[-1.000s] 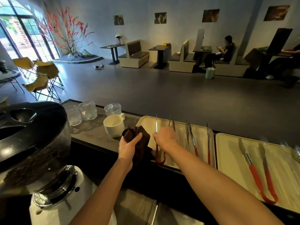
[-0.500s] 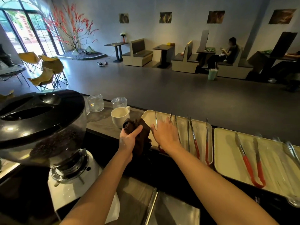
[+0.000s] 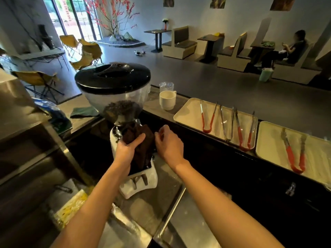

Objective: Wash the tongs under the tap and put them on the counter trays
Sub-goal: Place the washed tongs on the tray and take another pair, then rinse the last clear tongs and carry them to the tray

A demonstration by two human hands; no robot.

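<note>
Left hand (image 3: pixel 128 149) grips a dark cloth (image 3: pixel 143 140), masking the grinder's (image 3: pixel 112 86) front. Right hand (image 3: pixel 170 145): fingers curled at the cloth's edge, grasp indeterminate. Tongs (image 3: pixel 206 130) lie in trays (image 3: pixel 187 111) along the counter's right stretch; the end tray (image 3: pixel 268 140) is cut off.

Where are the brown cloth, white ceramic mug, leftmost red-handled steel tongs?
brown cloth (image 3: pixel 143 152): head view, middle.
white ceramic mug (image 3: pixel 167 102): head view, wall.
leftmost red-handled steel tongs (image 3: pixel 206 130): head view, red bend.
</note>
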